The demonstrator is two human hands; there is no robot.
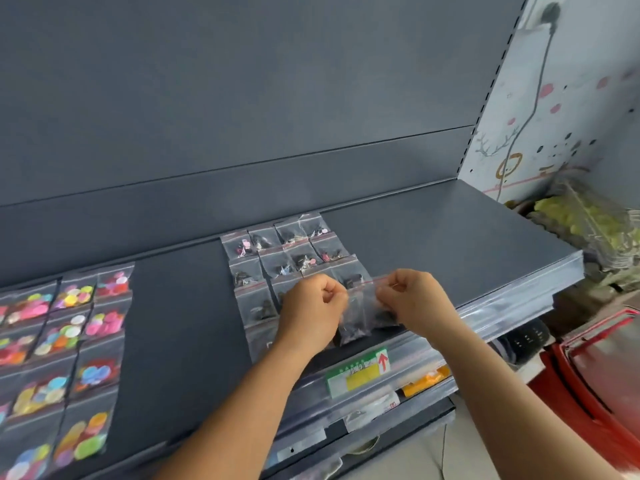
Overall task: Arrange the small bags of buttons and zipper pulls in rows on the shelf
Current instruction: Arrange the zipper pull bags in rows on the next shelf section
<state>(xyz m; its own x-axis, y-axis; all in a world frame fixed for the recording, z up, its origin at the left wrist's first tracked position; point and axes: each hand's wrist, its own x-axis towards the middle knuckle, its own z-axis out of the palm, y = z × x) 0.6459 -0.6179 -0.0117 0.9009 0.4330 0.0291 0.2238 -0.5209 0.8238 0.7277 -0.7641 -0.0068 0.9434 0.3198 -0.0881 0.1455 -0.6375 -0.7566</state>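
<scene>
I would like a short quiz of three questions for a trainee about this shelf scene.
1. True or false: both hands pinch the clear bag.
2. Which group lies nearer the left hand: A) the colourful button bags, B) the dark zipper-pull bags?
3. Fill in: the right hand holds the bag above the shelf's ____ edge.

Key: 1 true; 2 B; 3 front.

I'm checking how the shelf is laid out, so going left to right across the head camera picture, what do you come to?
Bags of colourful buttons → bare strip of shelf → rows of bags with dark zipper pulls → left hand → held bag → right hand → red basket.
</scene>
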